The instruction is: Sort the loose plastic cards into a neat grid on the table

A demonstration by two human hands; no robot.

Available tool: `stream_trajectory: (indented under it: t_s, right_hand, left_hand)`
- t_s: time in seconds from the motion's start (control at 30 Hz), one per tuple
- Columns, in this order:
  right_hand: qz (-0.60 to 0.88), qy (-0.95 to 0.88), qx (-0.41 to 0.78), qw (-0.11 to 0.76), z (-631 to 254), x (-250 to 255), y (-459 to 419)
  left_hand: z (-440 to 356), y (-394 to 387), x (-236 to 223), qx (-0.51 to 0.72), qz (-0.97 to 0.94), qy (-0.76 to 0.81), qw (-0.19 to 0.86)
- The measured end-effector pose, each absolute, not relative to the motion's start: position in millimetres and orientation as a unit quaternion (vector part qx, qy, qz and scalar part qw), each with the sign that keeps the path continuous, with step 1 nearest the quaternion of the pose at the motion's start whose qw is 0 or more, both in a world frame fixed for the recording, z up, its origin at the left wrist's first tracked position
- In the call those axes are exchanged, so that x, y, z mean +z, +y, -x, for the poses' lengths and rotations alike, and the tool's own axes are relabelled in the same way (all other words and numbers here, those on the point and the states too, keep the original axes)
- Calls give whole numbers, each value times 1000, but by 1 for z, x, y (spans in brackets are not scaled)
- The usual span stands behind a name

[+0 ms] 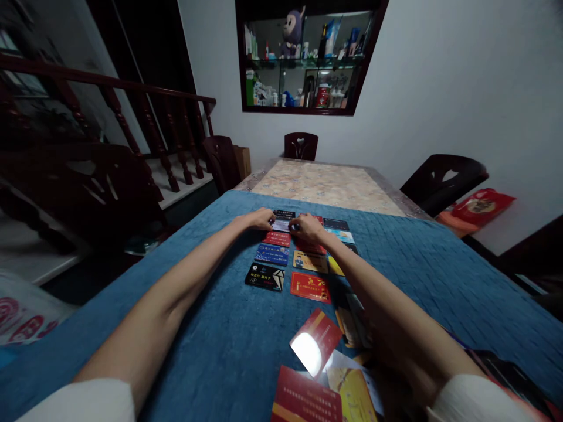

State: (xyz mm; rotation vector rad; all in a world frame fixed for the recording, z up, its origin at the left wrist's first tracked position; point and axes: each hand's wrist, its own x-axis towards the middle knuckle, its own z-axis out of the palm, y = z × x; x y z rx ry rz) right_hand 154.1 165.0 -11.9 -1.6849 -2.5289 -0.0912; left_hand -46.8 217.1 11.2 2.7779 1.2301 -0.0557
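Note:
Both my hands reach forward to the far end of a layout of plastic cards on a blue cloth. A pale, whitish card (280,225) lies between them, just below a black card (284,214). My left hand (263,219) pinches its left edge with curled fingers. My right hand (307,227) holds its right edge, fingers bent, and partly covers red cards behind and under it. Nearer in the left column are a red card (276,238), a blue card (271,254) and a black VIP card (264,276). Beside them lie a gold card (310,262) and a red-and-gold card (310,287).
A loose pile with a dark red card (307,394) and a yellow card (352,394) lies near me, partly under my right arm. The blue cloth (206,328) covers the table's near part. Dark chairs (301,146) stand around the table.

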Motion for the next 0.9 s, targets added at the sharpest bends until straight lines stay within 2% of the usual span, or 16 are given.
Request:
stream_trajectory:
  t_s: [0.9]
  right_hand:
    - [561,-825,-36,55,-155,-13,161]
  left_hand:
    - [43,215,0,7,-904,426,33]
